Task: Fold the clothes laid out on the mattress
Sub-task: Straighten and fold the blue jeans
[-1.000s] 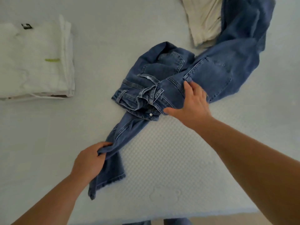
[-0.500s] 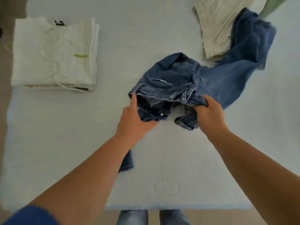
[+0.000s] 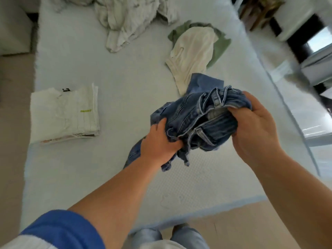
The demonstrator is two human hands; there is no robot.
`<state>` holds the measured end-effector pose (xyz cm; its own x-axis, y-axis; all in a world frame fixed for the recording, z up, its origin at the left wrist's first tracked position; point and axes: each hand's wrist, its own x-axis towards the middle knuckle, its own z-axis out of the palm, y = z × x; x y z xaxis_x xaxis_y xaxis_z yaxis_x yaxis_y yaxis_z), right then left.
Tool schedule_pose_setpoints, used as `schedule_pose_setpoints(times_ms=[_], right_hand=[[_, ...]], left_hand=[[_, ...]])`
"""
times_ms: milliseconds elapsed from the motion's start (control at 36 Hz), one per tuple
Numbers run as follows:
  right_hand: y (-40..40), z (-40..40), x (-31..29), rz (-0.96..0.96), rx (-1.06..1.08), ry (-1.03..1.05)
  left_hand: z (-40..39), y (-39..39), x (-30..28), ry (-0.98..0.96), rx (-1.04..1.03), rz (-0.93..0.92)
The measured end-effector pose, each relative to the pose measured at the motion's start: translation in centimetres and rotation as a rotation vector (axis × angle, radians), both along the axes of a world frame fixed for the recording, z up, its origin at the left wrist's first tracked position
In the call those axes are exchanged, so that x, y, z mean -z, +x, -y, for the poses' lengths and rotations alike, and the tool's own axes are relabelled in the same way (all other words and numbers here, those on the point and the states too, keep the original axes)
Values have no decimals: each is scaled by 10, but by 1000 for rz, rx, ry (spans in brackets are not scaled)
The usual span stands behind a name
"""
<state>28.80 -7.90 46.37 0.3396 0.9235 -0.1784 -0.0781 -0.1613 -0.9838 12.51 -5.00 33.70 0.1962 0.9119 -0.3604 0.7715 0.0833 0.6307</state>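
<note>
Jeans (image 3: pixel 197 119) bunched between left hand (image 3: pixel 159 141), right hand (image 3: pixel 255 126)

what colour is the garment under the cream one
Sage green, peeking out beneath the cream garment; head view.

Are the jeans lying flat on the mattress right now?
No, both the left hand and the right hand grip the bunched jeans at the waistband, lifted above the mattress.

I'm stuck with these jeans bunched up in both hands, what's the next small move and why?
Probably pull the hands apart along the waistband: the left hand and right hand grip the jeans in a crumpled wad, too bunched to fold.
</note>
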Motion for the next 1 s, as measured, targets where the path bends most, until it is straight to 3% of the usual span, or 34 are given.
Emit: schedule_pose_setpoints(times_ms=[111, 306, 444, 611, 722, 806, 917, 1000], right_hand=[[13, 15, -24, 86, 40, 4], [69, 46, -37, 534, 95, -78], [103, 65, -36, 889, -66, -274], [141, 84, -52, 1121, -340, -389], [175, 94, -53, 1314, -384, -332], [214, 105, -54, 1478, -364, -420], [263, 117, -51, 1525, -408, -643], [293, 127, -50, 1206, -361, -696]], left_hand=[[16, 7, -21, 97, -13, 6], [-11, -22, -82, 244, -93, 20], [-20, -17, -137, 389, -70, 84], [-2, 5, -174, 519, 23, 74], [7, 28, -188, 493, 48, 1], [13, 51, -199, 491, 118, -131], [28, 89, -211, 473, 269, -389], [40, 116, -220, 413, 358, -571]])
